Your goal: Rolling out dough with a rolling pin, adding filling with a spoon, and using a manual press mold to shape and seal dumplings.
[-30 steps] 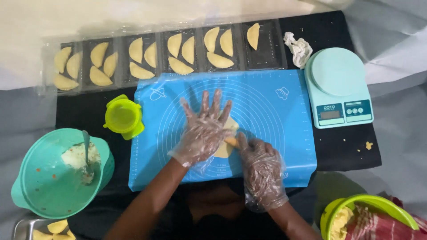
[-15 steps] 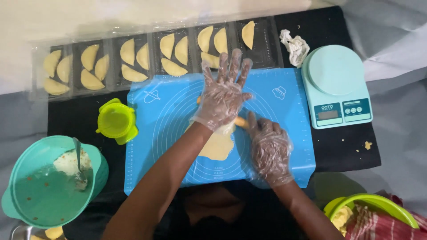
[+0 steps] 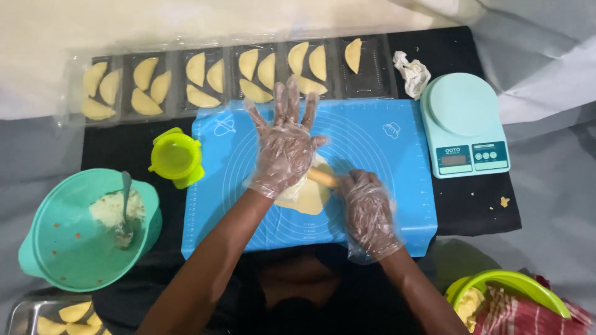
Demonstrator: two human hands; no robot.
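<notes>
The dough point(image 3: 305, 195) lies soft and thin on the blue mat point(image 3: 385, 142). The left hand point(image 3: 284, 146) lies flat and spread on the rolling pin point(image 3: 324, 178); the right hand point(image 3: 367, 211) presses its end, best handled lightly.

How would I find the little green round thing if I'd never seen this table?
Start at the blue mat. Just off its left edge, above the teal bowl, sits the press. It is the only lime-yellow thing there, small, round and hinged.

surface: we've got a black cloth-covered table point(image 3: 478, 211)
middle: blue silicone rolling mat point(image 3: 385, 155)
right: mint round kitchen scale point(image 3: 464, 124)
back: clear plastic compartment tray point(image 3: 372, 74)
left: teal plastic bowl point(image 3: 56, 248), lime-green round press point(image 3: 176, 157)
</notes>
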